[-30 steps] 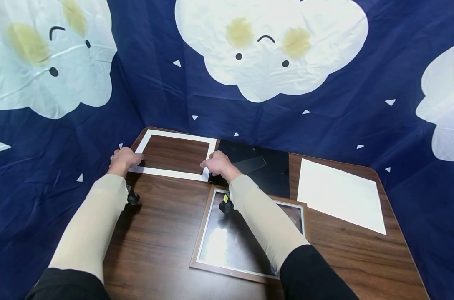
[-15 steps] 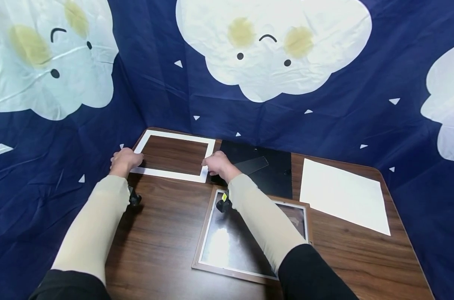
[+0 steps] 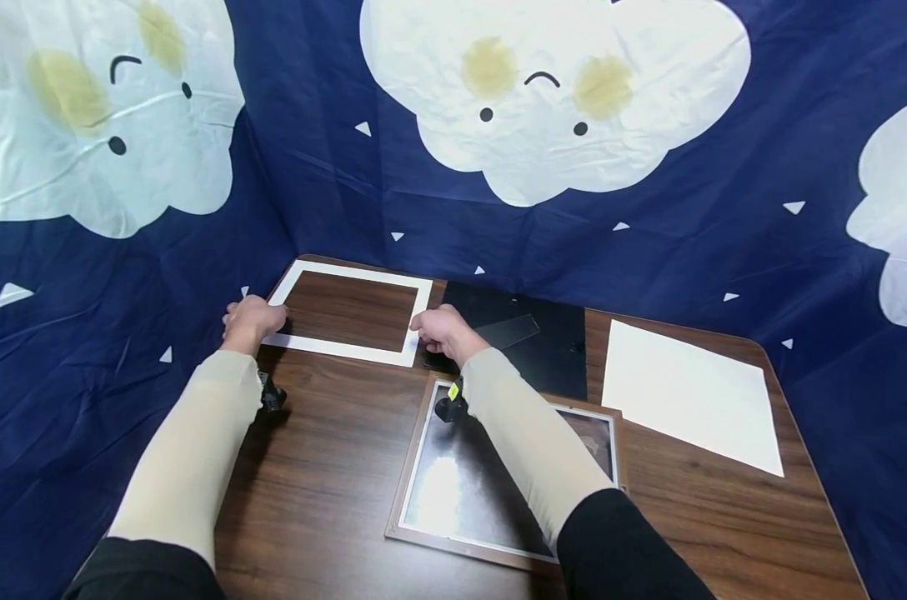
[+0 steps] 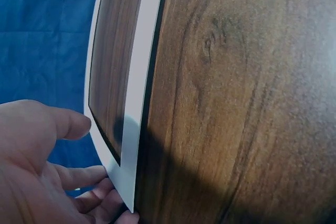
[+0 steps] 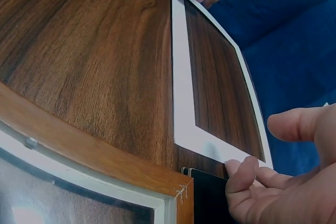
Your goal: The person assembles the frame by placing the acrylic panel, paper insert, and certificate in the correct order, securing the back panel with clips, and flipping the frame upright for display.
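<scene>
A white rectangular mat board frame point(image 3: 348, 347) lies on the wooden table's far left part, with bare wood showing through its opening. My left hand point(image 3: 249, 319) is at its left short side. In the left wrist view, fingertips point(image 4: 100, 172) touch the outer edge near the corner, and the thumb stands apart from the fingers. At the right short side is my right hand point(image 3: 444, 331). In the right wrist view its bent fingers point(image 5: 244, 174) touch the mat's edge, with the thumb lifted away. Neither hand plainly pinches the mat; some fingertips are hidden.
A black backing board point(image 3: 551, 350) lies just right of the mat, partly behind my right hand. Nearer me is a brown picture frame point(image 3: 408, 467) with a glossy pane, under my right forearm. White paper point(image 3: 686, 400) lies at right. A blue cloth point(image 3: 311, 167) encloses the table.
The white mat has shifted slightly left and toward me. My right hand has drawn back a little to the right, off the mat's strip; my left hand barely moves.
</scene>
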`<action>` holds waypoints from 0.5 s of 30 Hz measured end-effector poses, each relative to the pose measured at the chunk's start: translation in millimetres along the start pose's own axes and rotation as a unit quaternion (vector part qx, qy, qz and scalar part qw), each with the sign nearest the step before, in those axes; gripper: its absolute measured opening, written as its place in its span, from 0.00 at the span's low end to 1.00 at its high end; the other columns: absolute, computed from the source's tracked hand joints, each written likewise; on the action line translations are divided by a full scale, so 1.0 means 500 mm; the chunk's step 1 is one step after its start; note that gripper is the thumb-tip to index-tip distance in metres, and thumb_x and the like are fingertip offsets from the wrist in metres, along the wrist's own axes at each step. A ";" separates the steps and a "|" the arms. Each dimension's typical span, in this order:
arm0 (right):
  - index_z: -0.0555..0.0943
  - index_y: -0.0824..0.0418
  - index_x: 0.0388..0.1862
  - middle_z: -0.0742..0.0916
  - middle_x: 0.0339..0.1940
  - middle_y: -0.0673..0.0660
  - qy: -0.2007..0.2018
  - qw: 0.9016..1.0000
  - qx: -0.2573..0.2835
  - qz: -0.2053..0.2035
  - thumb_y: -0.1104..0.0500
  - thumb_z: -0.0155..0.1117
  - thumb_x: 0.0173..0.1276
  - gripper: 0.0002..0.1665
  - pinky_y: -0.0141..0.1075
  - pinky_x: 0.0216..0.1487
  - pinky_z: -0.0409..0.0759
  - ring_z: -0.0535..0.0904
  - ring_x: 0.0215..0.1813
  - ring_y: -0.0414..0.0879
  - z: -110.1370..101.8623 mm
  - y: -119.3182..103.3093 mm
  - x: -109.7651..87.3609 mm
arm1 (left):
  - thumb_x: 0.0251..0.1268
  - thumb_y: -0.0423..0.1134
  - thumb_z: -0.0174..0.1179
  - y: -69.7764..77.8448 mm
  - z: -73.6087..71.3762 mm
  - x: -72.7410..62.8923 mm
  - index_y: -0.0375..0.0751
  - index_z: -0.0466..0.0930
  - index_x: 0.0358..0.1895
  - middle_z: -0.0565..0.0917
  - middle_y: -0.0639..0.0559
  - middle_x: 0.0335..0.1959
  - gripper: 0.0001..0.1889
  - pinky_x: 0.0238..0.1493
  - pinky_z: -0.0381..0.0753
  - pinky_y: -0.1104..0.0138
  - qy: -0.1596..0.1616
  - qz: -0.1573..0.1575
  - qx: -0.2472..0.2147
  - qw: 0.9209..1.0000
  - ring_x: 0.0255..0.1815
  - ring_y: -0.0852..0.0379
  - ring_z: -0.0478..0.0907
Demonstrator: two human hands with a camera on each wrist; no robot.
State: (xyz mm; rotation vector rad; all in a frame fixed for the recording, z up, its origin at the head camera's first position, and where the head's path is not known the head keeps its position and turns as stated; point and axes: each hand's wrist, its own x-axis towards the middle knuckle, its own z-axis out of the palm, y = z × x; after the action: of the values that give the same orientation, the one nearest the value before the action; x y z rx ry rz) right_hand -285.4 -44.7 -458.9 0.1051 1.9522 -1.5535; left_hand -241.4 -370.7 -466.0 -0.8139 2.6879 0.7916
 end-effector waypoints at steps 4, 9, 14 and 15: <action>0.71 0.58 0.27 0.69 0.14 0.48 -0.003 1.000 0.006 0.012 0.66 0.60 0.66 0.10 0.34 0.32 0.71 0.70 0.29 0.46 -0.001 0.000 -0.002 | 0.70 0.51 0.43 -0.006 -0.001 0.005 0.16 0.62 0.69 0.58 0.13 0.67 0.38 0.68 0.66 0.35 0.005 0.009 0.007 1.000 0.70 0.19 0.57; 0.69 0.58 0.37 0.72 0.22 0.50 -0.004 1.000 0.013 0.020 0.64 0.61 0.66 0.09 0.37 0.39 0.74 0.72 0.35 0.48 0.000 -0.001 -0.001 | 0.69 0.51 0.43 -0.013 -0.001 0.012 0.16 0.63 0.68 0.60 0.14 0.68 0.38 0.68 0.66 0.35 0.012 0.016 0.011 1.000 0.70 0.19 0.58; 0.71 0.58 0.32 0.69 0.16 0.48 -0.013 1.000 0.013 0.021 0.65 0.60 0.68 0.07 0.38 0.40 0.74 0.71 0.34 0.48 -0.001 -0.004 -0.002 | 0.68 0.49 0.43 -0.015 -0.004 0.015 0.15 0.64 0.67 0.64 0.15 0.67 0.38 0.67 0.68 0.36 0.018 0.020 0.018 0.999 0.68 0.20 0.62; 0.71 0.58 0.31 0.68 0.14 0.47 -0.014 1.000 0.013 0.020 0.65 0.59 0.68 0.08 0.38 0.40 0.74 0.70 0.34 0.48 -0.001 -0.005 -0.003 | 0.68 0.49 0.43 -0.015 -0.005 0.016 0.14 0.64 0.67 0.64 0.15 0.66 0.37 0.67 0.69 0.37 0.020 0.021 0.020 0.999 0.68 0.20 0.63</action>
State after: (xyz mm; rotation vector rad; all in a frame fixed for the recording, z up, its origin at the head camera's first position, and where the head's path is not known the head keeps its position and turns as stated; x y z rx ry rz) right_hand -285.4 -44.4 -456.1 0.1330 1.8966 -1.5469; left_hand -243.8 -380.9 -470.1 -0.7740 2.7549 0.7368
